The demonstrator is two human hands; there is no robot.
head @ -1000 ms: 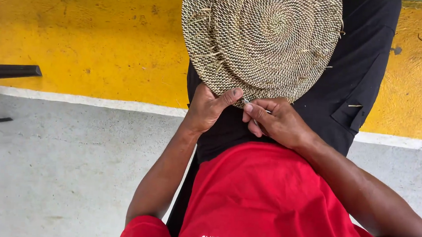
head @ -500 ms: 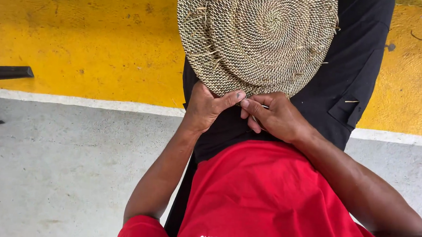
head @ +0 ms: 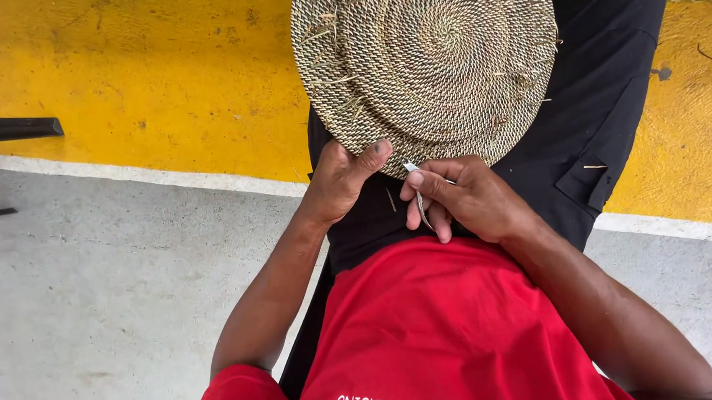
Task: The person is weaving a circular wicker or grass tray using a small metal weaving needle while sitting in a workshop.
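left hand [head: 342, 179] grips the near rim of the round woven mat [head: 422, 64], which rests on the lap, thumb pressed on top. right hand [head: 463, 200] pinches a thin pale strip [head: 419, 197] at the rim. risks: strip may snap or slip from the pinch; mat may rotate if the thumb loosens.

No packages, labels, signs or screens are in view.
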